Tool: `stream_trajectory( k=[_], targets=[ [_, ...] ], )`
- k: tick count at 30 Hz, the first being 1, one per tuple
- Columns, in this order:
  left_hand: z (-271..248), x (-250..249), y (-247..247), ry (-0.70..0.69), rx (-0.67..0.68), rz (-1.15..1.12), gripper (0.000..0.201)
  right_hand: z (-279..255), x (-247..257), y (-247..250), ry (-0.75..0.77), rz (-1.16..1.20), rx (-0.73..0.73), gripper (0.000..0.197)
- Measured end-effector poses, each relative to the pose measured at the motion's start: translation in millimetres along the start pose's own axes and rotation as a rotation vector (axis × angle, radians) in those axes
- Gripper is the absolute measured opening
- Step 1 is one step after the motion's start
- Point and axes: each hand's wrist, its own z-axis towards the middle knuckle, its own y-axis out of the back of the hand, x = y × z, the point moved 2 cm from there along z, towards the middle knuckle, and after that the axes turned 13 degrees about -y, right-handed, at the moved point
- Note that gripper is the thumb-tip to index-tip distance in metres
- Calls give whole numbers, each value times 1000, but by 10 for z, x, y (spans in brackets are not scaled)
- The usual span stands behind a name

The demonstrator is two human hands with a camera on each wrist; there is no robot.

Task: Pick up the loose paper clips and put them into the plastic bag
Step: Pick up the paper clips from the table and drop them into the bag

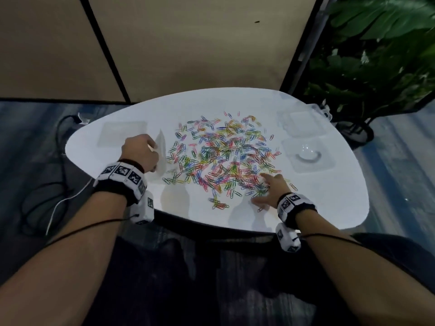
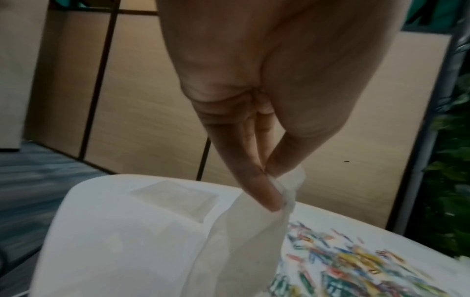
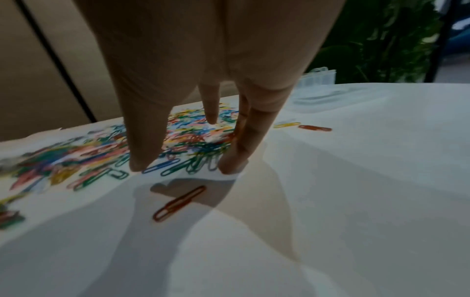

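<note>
A wide scatter of coloured paper clips [image 1: 221,154] covers the middle of the white table [image 1: 329,208]. My left hand [image 1: 143,154] pinches the top edge of a clear plastic bag [image 1: 161,149] at the pile's left side; in the left wrist view thumb and fingers [image 2: 264,193] grip the bag [image 2: 241,241], which hangs down to the table. My right hand [image 1: 268,189] reaches over the pile's near right edge with straight, spread fingers; its fingertips [image 3: 142,164] touch the table among the clips [image 3: 178,164]. A single red clip [image 3: 178,204] lies nearer.
A second flat clear bag [image 1: 122,134] lies at the table's left. Clear plastic containers [image 1: 308,154] sit at the right, one further back [image 1: 303,123]. A leafy plant [image 1: 376,55] stands beyond the right edge. Cables [image 1: 58,184] run on the floor at the left.
</note>
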Motion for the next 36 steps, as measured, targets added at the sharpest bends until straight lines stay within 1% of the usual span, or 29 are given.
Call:
stream_trajectory(
  k=[2,4,5,6,8,10,11,13,14,15,17,19,21,23,24,26,28,30,31,34,36],
  targets=[
    [9,-152,-52,-78,-49,-28,33,45,93,-39,76,-72,-45,84],
    [-40,-292,-130,-177,-100,-30,48,112,179,-72,138,-148,-115,54],
    [-98,-359,-166,-222,-114,-42,52,138,232,-72,157,-189,-149,36],
    [-187,-412,-199,-258,-114,-60,53,153,274,-81,175,-233,-161,24],
    [-346,-505,-223,-293,-72,-60,52,159,357,-49,151,-232,-145,23],
    [-449,-559,-212,-291,-9,-40,50,166,387,33,122,-202,-121,24],
    [-477,-595,-202,-292,10,-47,48,174,400,106,77,-210,-96,23],
    [-487,-680,-198,-299,-4,-108,43,224,414,249,-2,-184,-111,13],
    [-486,-714,-219,-298,-27,-152,41,251,402,317,-33,-150,-116,14],
    [-463,-744,-252,-300,-50,-186,38,293,401,383,-57,-95,-112,20],
    [-407,-805,-355,-312,-47,-214,36,360,423,512,-93,65,-87,26],
    [-341,-930,-421,-350,-9,-202,36,328,516,690,-101,345,-68,25],
    [-204,-1048,-425,-371,22,-178,37,252,711,910,-74,669,-34,20],
    [-45,-1157,-456,-371,72,-169,36,87,904,1149,-8,1011,67,19],
    [25,-1208,-487,-371,100,-166,36,-3,994,1252,47,1143,117,18],
    [133,-1307,-547,-379,139,-173,35,-197,1157,1399,152,1300,196,21],
    [221,-1397,-576,-395,148,-208,34,-271,1268,1389,192,1353,263,22],
    [279,-1455,-590,-407,141,-266,32,-267,1367,1296,195,1322,313,21],
    [285,-1476,-592,-408,133,-286,30,-242,1408,1245,193,1293,316,22],
    [260,-1528,-618,-416,103,-327,26,-157,1488,1172,169,1216,249,21],
    [261,-1536,-647,-411,76,-359,27,-104,1500,1166,148,1161,213,13]
  ],
)
